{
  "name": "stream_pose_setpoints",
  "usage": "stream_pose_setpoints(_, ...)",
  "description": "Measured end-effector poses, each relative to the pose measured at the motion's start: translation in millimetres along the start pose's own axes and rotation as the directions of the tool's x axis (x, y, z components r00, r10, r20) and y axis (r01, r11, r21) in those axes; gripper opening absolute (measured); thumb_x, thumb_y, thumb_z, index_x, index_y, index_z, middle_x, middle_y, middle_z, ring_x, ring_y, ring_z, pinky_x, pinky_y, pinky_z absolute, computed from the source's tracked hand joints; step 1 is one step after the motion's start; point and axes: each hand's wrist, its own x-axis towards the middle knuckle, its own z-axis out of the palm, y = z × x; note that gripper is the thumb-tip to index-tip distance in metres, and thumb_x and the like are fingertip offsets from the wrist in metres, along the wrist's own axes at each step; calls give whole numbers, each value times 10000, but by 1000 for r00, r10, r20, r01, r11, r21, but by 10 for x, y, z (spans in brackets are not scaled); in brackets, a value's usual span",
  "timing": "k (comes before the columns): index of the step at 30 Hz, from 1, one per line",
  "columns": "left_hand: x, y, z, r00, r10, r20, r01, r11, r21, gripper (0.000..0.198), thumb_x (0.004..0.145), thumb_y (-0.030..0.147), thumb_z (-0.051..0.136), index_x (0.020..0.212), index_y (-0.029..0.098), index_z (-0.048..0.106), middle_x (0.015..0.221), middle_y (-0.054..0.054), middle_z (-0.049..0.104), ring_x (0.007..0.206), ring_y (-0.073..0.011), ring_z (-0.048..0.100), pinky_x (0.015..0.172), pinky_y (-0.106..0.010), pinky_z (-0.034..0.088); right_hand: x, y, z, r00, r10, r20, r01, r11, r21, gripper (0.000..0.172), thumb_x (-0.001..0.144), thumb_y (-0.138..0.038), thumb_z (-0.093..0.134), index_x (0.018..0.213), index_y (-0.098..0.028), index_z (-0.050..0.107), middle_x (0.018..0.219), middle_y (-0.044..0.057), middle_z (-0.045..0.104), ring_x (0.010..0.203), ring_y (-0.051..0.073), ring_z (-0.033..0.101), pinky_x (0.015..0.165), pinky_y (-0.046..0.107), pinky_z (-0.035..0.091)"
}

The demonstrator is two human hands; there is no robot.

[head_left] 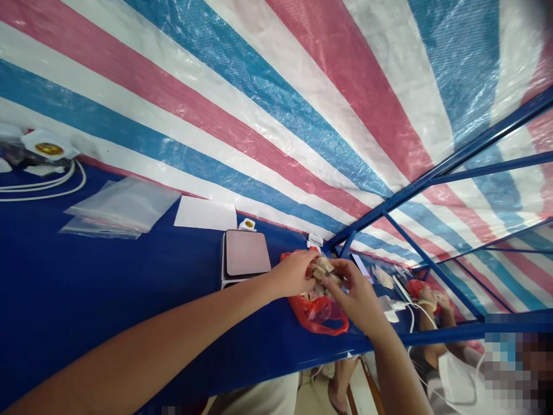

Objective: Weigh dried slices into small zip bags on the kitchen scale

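A red plastic bag (317,317) lies open on the blue table, its handles spread toward the near edge. Over its mouth, both my hands are closed around a bunch of small beige-brown pieces (323,268), whose kind I cannot make out. My left hand (296,275) grips them from the left, its fingertips partly hidden. From the right, my right hand (352,288) pinches the same bunch with thumb and fingers. More pale bits show inside the bag below. Just left of my left hand sits a box with a pinkish top (247,253).
Clear plastic bags (125,204), white paper (206,212) and a white cable (75,184) lie on the table (108,300). A blue metal frame (432,173) stands at right. Beyond it, another person's hands (432,297) work at a red bag. Striped sheeting (259,115) hangs behind.
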Motion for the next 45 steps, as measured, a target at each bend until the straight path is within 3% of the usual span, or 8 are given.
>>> stream_pose_setpoints(5,15,-38,22,1000,19,5,-19,999,43,417,814,317,683,1202,190,597,1139,-106,688,1057,-271,665,906,-351,520,-10,-20,47,996,-72,-46,68,994,-88,209,902,-431,678,927,-230,628,1227,140,703,1238,309,635,973,428,535)
stream_pose_setpoints(8,11,-69,54,1000,30,-4,-30,995,96,432,830,322,662,1230,180,580,1146,-121,679,1071,-279,660,922,-360,514,-7,-31,40,994,-103,-39,96,983,-159,204,929,-399,631,814,-232,650,1173,136,728,1264,311,621,1003,436,501)
stream_pose_setpoints(13,7,-81,66,1000,-2,0,2,993,118,445,813,290,667,1237,186,583,1198,-125,669,1123,-290,651,970,-386,506,29,44,-11,1000,-11,20,13,992,-125,212,935,-376,594,829,-231,707,1338,122,672,1191,289,667,966,418,512)
stream_pose_setpoints(19,58,-12,-49,999,15,-45,-14,1000,19,551,754,294,726,1279,201,589,1298,-122,638,1176,-295,635,1015,-401,502,158,60,37,997,-14,-75,1,987,-163,255,893,-386,579,800,-232,760,985,92,787,942,269,737,872,395,544)
stream_pose_setpoints(25,95,17,-140,997,11,-81,-17,998,-69,540,755,258,726,1270,155,599,1308,-137,655,1207,-289,631,1077,-403,476,221,91,56,986,-5,-168,-26,982,-185,269,860,-419,590,807,-236,780,958,85,798,905,276,747,845,392,566)
stream_pose_setpoints(31,106,64,-169,995,-10,-101,0,995,-97,553,783,311,735,1301,173,598,1361,-133,643,1255,-288,614,1104,-411,465,301,65,-67,982,-87,-169,30,949,-315,263,863,-388,564,821,-234,772,944,84,798,908,285,741,842,408,550)
stream_pose_setpoints(38,114,162,-220,992,-18,-124,-3,987,-163,532,940,439,575,1405,183,554,1495,-123,560,1395,-274,516,1200,-427,379,446,-70,-181,949,-267,-169,161,868,-470,260,894,-303,533,848,-213,773,930,96,792,867,261,726,827,383,538)
stream_pose_setpoints(45,132,173,-221,992,-34,-118,9,977,-214,537,954,377,540,1429,126,529,1514,-160,531,1429,-284,482,1225,-442,350,470,-150,-207,942,-270,-199,156,877,-455,244,895,-308,547,851,-214,768,945,89,793,825,248,726,795,374,553)
